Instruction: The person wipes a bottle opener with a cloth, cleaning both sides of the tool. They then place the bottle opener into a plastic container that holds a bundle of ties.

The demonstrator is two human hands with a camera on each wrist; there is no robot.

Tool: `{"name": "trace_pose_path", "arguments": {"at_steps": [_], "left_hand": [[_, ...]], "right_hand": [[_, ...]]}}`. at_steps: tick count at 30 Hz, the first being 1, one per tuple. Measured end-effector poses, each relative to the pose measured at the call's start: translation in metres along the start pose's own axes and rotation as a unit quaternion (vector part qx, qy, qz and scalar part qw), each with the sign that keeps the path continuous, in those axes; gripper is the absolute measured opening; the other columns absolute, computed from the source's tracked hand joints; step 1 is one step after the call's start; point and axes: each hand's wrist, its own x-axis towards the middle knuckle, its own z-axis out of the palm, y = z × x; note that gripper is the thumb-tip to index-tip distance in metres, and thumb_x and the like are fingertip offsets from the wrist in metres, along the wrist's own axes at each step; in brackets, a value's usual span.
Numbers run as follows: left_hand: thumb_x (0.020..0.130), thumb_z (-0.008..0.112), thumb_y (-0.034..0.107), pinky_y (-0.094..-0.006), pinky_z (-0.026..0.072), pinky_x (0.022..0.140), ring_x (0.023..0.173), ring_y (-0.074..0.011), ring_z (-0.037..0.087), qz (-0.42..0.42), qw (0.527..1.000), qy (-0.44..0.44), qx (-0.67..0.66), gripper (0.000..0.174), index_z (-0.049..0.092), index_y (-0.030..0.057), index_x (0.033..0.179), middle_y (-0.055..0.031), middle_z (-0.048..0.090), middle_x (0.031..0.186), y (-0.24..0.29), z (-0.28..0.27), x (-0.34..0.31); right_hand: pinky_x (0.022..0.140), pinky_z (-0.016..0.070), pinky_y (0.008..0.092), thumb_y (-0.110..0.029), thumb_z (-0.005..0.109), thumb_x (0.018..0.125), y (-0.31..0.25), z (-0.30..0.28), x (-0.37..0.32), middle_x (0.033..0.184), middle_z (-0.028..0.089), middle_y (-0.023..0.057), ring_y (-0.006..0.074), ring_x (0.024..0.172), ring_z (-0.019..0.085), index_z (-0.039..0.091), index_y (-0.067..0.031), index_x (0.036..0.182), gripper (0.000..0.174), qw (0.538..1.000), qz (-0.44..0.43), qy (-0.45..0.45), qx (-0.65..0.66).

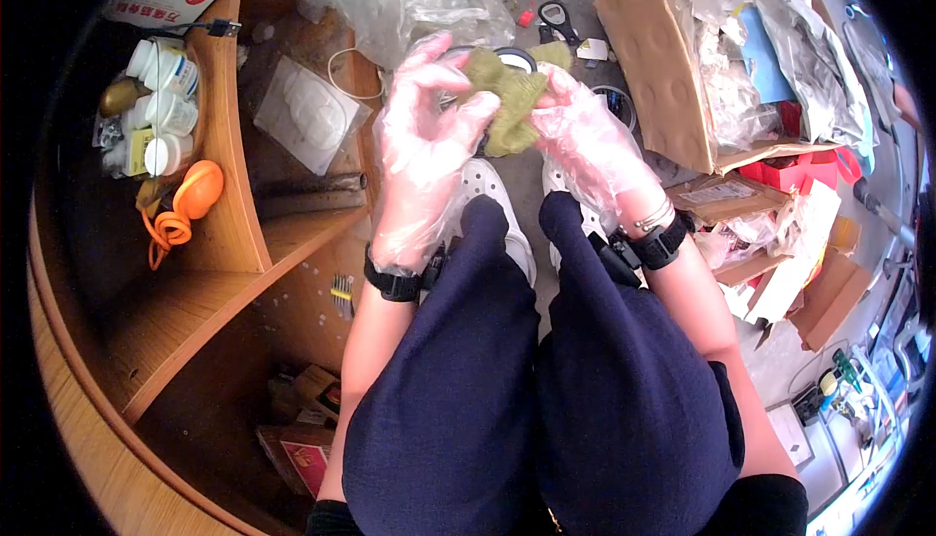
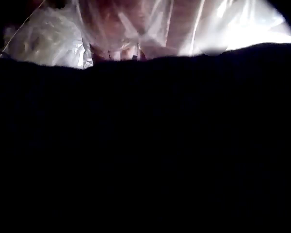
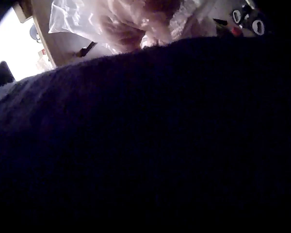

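Both hands wear clear plastic gloves and meet over the shoes in the head view. My left hand (image 1: 424, 136) curls its fingers and thumb about the left side of a crumpled olive-green cloth (image 1: 509, 97). From the right, my right hand (image 1: 590, 136) pinches the same cloth. A round piece with a dark rim and white inside (image 1: 517, 58) shows behind the cloth; its kind cannot be told. In the left wrist view dark fabric (image 2: 145, 145) hides most of the left hand (image 2: 131, 24). Trouser fabric (image 3: 145, 136) likewise covers much of the right wrist view, below the right hand (image 3: 136, 24).
Clear plastic bags (image 1: 409, 0) lie beyond the hands, near black-handled scissors (image 1: 558, 17). An open carton (image 1: 663, 68) full of packaging stands at right. Wooden shelving (image 1: 249, 146) on the left holds white bottles (image 1: 171, 112) and an orange corded bulb (image 1: 200, 190).
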Motion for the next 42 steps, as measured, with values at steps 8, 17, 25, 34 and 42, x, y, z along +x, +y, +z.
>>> {"name": "trace_pose_path", "arguments": {"at_steps": [8,17,25,34,42], "left_hand": [[0.066,0.084,0.011,-0.0342,0.0351,0.107,0.125,-0.0195,0.045,-0.047,0.974,-0.169,0.143,0.089,0.038,0.0028,0.14,-0.0111,0.046,0.137,0.0,-0.002,-0.004],[0.097,0.057,0.029,-0.0252,0.0455,0.079,0.088,-0.0075,0.058,-0.242,0.962,0.036,-0.125,0.029,0.063,0.0034,0.109,-0.0015,0.064,0.104,-0.011,-0.007,-0.01],[0.097,0.055,0.033,-0.0244,0.043,0.079,0.089,-0.0059,0.055,-0.294,0.946,0.042,-0.131,0.033,0.058,0.0064,0.116,0.0018,0.062,0.105,-0.011,-0.011,-0.007],[0.098,0.053,0.032,-0.0268,0.0407,0.091,0.1,-0.0083,0.054,-0.246,0.968,0.007,-0.038,0.036,0.057,0.0028,0.119,-0.0004,0.061,0.112,-0.006,-0.022,-0.005],[0.097,0.054,0.029,-0.0288,0.0451,0.084,0.091,-0.0098,0.057,-0.169,0.981,0.09,-0.024,0.029,0.06,0.003,0.111,-0.0028,0.062,0.105,-0.013,-0.036,-0.003]], "right_hand": [[0.079,0.0503,0.0242,-0.01,0.062,0.091,0.0,-0.007,0.0,0.112,0.059,0.0045,0.0108,0.096,0.059,0.048,-0.0043,0.127,0.039,0.998,-0.048,0.02,-0.039],[0.087,0.0474,0.0266,-0.017,0.06,0.093,0.004,-0.02,0.01,0.111,0.062,0.0061,0.0112,0.102,0.057,0.057,0.0017,0.121,0.034,0.955,-0.039,0.166,-0.243],[0.089,0.0487,0.0352,-0.011,0.061,0.087,0.016,-0.04,0.005,0.117,0.062,0.0086,0.0242,0.105,0.059,0.061,-0.0115,0.119,0.033,0.935,-0.042,0.017,-0.351],[0.087,0.0502,0.0323,-0.007,0.06,0.091,0.008,-0.039,0.002,0.119,0.062,0.0049,0.0156,0.104,0.058,0.059,-0.005,0.122,0.031,0.997,0.016,0.055,-0.06],[0.093,0.0416,0.0297,-0.038,0.066,0.089,-0.027,-0.009,-0.009,0.111,0.061,0.007,0.0183,0.104,0.055,0.057,0.0031,0.123,0.054,0.941,-0.012,0.188,-0.282]]}}
